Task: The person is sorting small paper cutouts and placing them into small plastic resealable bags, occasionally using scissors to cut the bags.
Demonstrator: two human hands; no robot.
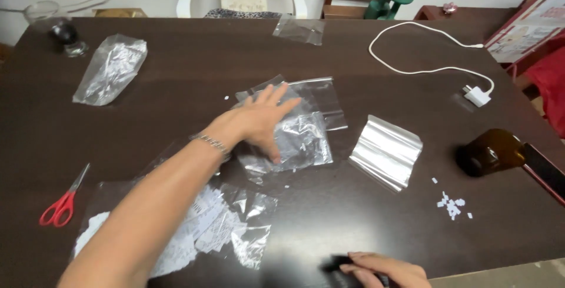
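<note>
The left hand (pixel 259 120) is reaching out across the dark surface (pixel 176 82) and pressing flat on a pile of clear plastic bags (pixel 303 135); its fingers (pixel 276 97) are spread wide, gripping nothing, the palm resting on the crumpled top bag while a flatter bag is showing beyond the fingertips; the step in hand looks like holding or smoothing the bags, or drawing one off the pile, so the next move is likely calling for a pinch on a single bag edge rather than a flat press, since the thin film is liable to cling and lift in layers; the right hand (pixel 385 270) is lying at the near edge, well apart from the left fingers, resting on a small dark object (pixel 338 263) that is too blurred to identify, and whether those fingers are closing on it I cannot tell; just right of the left fingers a folded clear sheet (pixel 385 152) is lying; under the left forearm, toward the person, a clear bag of cut paper pieces (pixel 194 229) is sitting; red scissors (pixel 63 202) are lying far left of the fingers; small white paper scraps (pixel 452 204) and a brown bottle (pixel 491 151) on its side are lying well to the right.
</note>
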